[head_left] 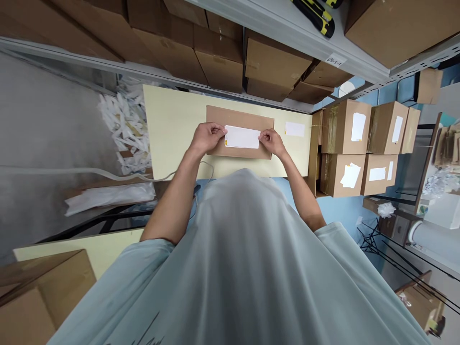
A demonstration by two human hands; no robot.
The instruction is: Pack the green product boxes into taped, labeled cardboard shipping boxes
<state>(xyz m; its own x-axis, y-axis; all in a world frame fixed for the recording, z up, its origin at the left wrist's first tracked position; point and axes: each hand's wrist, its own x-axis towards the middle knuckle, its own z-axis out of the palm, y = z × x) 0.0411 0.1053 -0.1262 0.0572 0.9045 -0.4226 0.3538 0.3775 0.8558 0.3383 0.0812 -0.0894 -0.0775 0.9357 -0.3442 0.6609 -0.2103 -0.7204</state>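
A flat brown cardboard box (240, 115) lies on the pale yellow table (176, 120) in front of me. Over its top face is a white label (243, 137) with a small yellow mark at its left end. My left hand (210, 135) pinches the label's left edge between thumb and fingertips. At the opposite end, my right hand (271, 140) grips the right edge the same way. Whether the label is stuck down or just above the cardboard, I cannot tell. A second white label (294, 129) lies on the table, right of the box.
Several cardboard boxes with white labels (358, 126) stand stacked to the right. Above the table's far edge runs a metal shelf (273, 24) holding boxes and a black-and-yellow tool (316, 17). White paper strips (125, 124) pile up at the left, near a pale cable (108, 173).
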